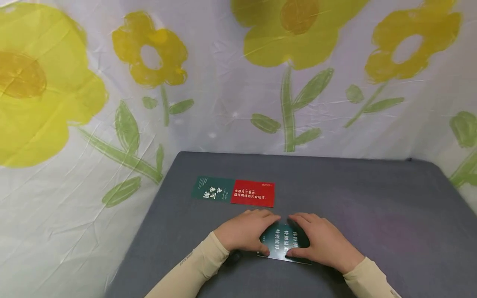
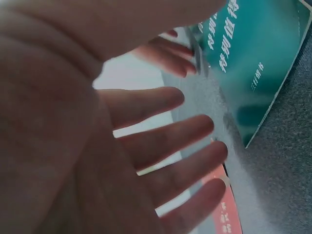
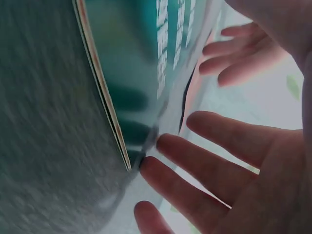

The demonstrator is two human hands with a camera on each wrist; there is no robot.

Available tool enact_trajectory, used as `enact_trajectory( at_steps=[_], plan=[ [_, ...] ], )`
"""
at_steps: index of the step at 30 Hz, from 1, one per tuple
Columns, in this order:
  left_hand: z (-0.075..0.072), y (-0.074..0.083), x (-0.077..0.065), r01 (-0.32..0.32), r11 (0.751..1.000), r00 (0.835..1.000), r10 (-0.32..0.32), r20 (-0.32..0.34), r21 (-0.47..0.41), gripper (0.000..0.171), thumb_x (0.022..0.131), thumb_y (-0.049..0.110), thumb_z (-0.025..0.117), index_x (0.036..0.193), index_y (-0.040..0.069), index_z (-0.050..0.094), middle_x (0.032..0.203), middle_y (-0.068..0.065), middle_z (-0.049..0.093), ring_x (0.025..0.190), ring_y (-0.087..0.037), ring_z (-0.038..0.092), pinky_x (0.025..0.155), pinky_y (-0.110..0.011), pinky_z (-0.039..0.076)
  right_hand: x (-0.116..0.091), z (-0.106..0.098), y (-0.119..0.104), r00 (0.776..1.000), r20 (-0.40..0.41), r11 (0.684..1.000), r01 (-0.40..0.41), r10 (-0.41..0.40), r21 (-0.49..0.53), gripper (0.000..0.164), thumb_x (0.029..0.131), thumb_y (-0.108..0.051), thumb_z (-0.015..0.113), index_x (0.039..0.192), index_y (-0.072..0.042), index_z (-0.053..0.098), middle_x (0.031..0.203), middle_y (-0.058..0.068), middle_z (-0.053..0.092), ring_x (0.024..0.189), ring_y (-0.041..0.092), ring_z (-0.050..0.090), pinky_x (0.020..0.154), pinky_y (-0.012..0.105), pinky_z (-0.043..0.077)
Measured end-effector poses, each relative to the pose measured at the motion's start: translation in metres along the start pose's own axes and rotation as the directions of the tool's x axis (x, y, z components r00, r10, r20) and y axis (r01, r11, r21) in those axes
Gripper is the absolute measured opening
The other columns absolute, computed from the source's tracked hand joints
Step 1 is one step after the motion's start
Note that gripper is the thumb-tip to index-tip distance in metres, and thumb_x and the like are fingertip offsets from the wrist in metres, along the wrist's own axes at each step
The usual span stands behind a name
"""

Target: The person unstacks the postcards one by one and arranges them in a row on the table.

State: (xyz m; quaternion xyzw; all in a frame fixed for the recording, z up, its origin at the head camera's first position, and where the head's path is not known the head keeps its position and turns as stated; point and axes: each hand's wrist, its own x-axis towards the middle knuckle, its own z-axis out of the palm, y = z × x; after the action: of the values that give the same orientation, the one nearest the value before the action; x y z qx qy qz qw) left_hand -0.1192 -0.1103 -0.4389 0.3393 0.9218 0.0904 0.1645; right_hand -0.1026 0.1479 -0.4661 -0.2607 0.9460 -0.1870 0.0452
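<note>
A small stack of dark green cards with white lettering lies on the grey table near its front. My left hand rests against the stack's left side, and my right hand covers its right side. The thumbs touch the near edge. In the left wrist view the left hand's fingers are straight and spread beside the green card. In the right wrist view the right hand's fingers are straight too, their tips at a corner of the card stack.
Beyond the hands a green card and a red card lie flat, edge to edge. A white cloth with yellow flowers hangs behind and to the left of the table. The table's right half is bare grey.
</note>
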Motion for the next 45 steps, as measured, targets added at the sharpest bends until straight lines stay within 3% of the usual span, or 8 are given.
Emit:
enact_trajectory(
  at_steps=[7, 18, 32, 45],
  plan=[
    [0.006, 0.005, -0.008, 0.027, 0.998, 1.000, -0.027, 0.010, 0.050, 0.106, 0.071, 0.052, 0.099, 0.160, 0.018, 0.052, 0.148, 0.003, 0.062, 0.131, -0.017, 0.060, 0.117, -0.038, 0.052, -0.007, 0.006, -0.014, 1.000, 0.020, 1.000, 0.010, -0.010, -0.003, 0.096, 0.068, -0.057, 0.099, 0.145, -0.012, 0.065, 0.139, 0.002, 0.067, 0.128, 0.029, 0.062, 0.105, 0.058, 0.055],
    [0.008, 0.003, -0.020, 0.048, 0.992, 0.999, -0.046, -0.018, 0.121, 0.112, 0.065, 0.053, 0.102, 0.159, 0.018, 0.053, 0.141, 0.003, 0.063, 0.123, -0.016, 0.060, 0.111, -0.035, 0.054, 0.004, 0.001, -0.035, 0.996, 0.079, 0.998, 0.044, -0.040, -0.050, 0.089, 0.067, -0.048, 0.100, 0.142, -0.012, 0.067, 0.127, -0.001, 0.063, 0.115, 0.020, 0.056, 0.096, 0.050, 0.059],
    [0.009, 0.003, -0.028, 0.048, 0.990, 0.998, -0.044, -0.035, 0.132, 0.096, 0.074, 0.045, 0.098, 0.157, 0.019, 0.056, 0.142, 0.003, 0.066, 0.126, -0.017, 0.063, 0.113, -0.038, 0.053, 0.001, 0.002, -0.038, 0.995, 0.093, 0.998, 0.046, -0.042, -0.036, 0.086, 0.068, -0.040, 0.100, 0.143, -0.012, 0.066, 0.125, -0.002, 0.064, 0.114, 0.019, 0.058, 0.097, 0.051, 0.058],
    [0.006, 0.001, -0.029, 0.031, 0.993, 0.999, -0.028, -0.031, 0.112, 0.094, 0.077, 0.042, 0.097, 0.158, 0.019, 0.056, 0.142, 0.001, 0.066, 0.125, -0.016, 0.063, 0.112, -0.037, 0.055, 0.001, 0.000, -0.038, 0.996, 0.081, 0.998, 0.049, -0.047, -0.026, 0.084, 0.068, -0.037, 0.101, 0.141, -0.011, 0.067, 0.123, -0.003, 0.064, 0.113, 0.020, 0.061, 0.094, 0.049, 0.059]
  ],
)
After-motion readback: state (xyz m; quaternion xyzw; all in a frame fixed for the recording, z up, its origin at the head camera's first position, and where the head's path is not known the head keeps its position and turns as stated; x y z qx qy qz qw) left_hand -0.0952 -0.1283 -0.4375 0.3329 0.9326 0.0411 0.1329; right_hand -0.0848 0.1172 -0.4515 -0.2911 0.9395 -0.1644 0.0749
